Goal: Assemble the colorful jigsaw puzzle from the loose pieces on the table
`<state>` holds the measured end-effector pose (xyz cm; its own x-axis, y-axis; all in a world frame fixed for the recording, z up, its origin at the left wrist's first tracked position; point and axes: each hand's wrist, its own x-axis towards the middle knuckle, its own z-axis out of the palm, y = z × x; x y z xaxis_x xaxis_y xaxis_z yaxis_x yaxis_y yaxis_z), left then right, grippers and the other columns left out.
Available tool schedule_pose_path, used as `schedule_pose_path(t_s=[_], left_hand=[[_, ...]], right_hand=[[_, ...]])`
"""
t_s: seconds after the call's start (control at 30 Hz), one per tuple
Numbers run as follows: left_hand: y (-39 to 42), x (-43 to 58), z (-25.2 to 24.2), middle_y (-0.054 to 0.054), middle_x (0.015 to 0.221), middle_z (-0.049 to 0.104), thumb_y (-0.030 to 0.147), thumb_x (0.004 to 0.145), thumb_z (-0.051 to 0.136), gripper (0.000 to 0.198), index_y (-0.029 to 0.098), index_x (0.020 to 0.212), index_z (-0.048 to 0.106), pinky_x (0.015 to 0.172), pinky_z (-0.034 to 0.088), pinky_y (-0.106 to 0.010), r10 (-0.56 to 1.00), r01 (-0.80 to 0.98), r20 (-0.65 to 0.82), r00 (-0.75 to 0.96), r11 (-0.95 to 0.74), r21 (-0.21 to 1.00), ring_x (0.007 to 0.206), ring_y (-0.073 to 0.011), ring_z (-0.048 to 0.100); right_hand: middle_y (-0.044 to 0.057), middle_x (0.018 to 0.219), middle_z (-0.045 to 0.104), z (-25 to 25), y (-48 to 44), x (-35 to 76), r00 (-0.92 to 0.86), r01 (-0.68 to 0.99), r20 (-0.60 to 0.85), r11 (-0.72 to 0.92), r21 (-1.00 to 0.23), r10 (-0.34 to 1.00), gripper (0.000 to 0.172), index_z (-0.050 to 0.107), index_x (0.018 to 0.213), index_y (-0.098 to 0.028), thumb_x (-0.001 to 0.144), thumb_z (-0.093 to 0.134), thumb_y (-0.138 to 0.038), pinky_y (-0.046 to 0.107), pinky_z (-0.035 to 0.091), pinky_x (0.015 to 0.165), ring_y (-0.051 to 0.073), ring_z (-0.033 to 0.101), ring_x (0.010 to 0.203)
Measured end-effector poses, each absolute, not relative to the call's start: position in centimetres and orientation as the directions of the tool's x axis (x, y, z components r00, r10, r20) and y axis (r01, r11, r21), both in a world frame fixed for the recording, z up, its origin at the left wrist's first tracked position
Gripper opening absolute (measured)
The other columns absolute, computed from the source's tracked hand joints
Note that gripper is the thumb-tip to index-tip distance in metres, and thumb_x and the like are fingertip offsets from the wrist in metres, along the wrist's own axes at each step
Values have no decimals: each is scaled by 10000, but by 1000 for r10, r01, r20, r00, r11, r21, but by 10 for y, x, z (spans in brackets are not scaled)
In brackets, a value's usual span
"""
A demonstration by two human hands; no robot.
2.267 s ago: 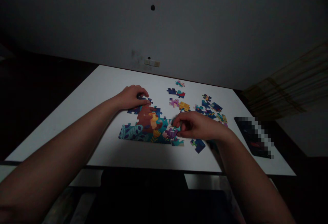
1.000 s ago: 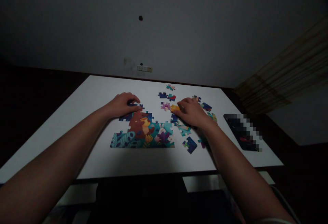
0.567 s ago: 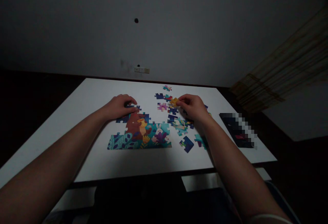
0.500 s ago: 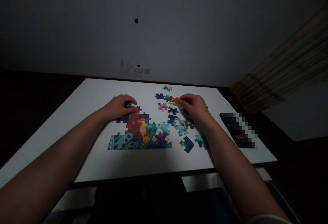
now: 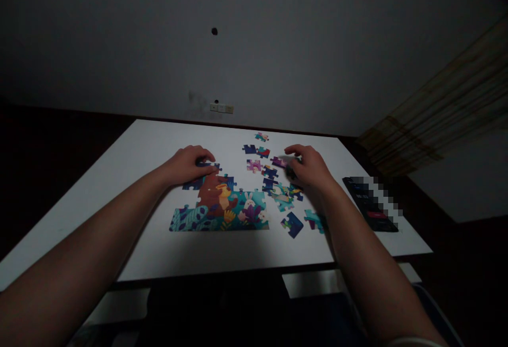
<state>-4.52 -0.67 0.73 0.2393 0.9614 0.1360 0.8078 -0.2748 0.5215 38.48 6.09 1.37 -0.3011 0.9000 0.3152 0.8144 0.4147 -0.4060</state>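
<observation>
Although the room is dim, the head view shows a white table (image 5: 154, 146) clearly, with a partly assembled jigsaw puzzle (image 5: 218, 210) lying flat near its middle. The puzzle's picture shows a brown bear (image 5: 212, 192) and a white rabbit (image 5: 248, 200) among teal and blue leaves, and its top edge is ragged and unfinished.

The left hand (image 5: 186, 166) rests at that top edge, its fingers (image 5: 204, 154) held together and curved downward over a navy puzzle piece (image 5: 209, 164). Whether they grip the piece or only lie on it, I cannot tell.

The right hand (image 5: 311, 168) is raised over the loose pieces to the right of the puzzle, with its fingers (image 5: 293, 149) apart. A blurred purple puzzle piece (image 5: 280, 162) sits just beside the fingertips, and a dark piece (image 5: 291, 172) lies partly hidden under the hand. I cannot tell whether the fingers are clamped on either one.

More loose pieces lie scattered between the hands and below the right wrist, among them a pink-and-purple puzzle piece (image 5: 254, 165) and a navy-and-teal puzzle piece (image 5: 292, 225). Further right, a dark flat box (image 5: 369, 204), partly pixelated, lies near the table's edge. A wall switch plate (image 5: 220, 108) sits beyond the table, and a sheer curtain (image 5: 432, 125) hangs to the right.
</observation>
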Motion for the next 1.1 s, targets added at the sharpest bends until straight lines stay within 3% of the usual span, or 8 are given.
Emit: schedule_pose_path(t_s=[0.13,0.33,0.57,0.83,0.97,1.1], left_hand=[[-6,-45,7,-135,1121,839,655,917,796,452,276,1133,915,970,568,-501,962,811,141,233,-273,518,1059,-339,755],[-7,-45,7,-136,1134,842,656,923,781,452,278,1133,913,999,561,-500,961,807,135,242,-277,522,1075,-341,757],[-6,-46,6,-136,1156,847,656,931,779,447,281,1140,905,1003,571,-506,962,812,133,237,-272,517,1097,-346,758],[-6,-47,5,-138,1137,842,663,933,778,453,283,1145,906,1002,571,-527,959,806,145,242,-283,520,1078,-349,757],[-6,-46,6,-136,1114,843,656,924,784,444,283,1129,910,964,572,-510,960,811,141,241,-279,515,1058,-340,757],[-8,-45,9,-134,1114,839,643,929,784,432,285,1135,911,978,571,-504,959,809,143,243,-282,516,1066,-336,758]], right_hand=[[189,1384,809,6,62,383,-344,824,273,428,-372,898,495,794,1480,-245,986,771,-253,609,584,1170,430,710,1389],[179,1315,849,6,62,379,-405,808,205,453,-377,891,530,764,1483,-212,962,845,-273,629,575,1163,429,722,1317],[130,1225,847,13,59,374,-320,754,216,386,-532,923,545,769,1431,-220,893,846,-183,505,638,1012,315,809,1012],[132,1245,850,9,60,372,-248,631,225,333,-701,942,449,787,1377,-222,928,769,-216,448,655,925,294,845,991],[147,1282,856,9,60,371,-249,640,223,333,-692,943,411,794,1372,-220,963,755,-233,456,650,944,303,849,1027],[154,1239,872,11,61,372,-245,741,235,338,-580,941,363,812,1362,-224,1005,768,-271,513,630,1043,344,840,1104]])
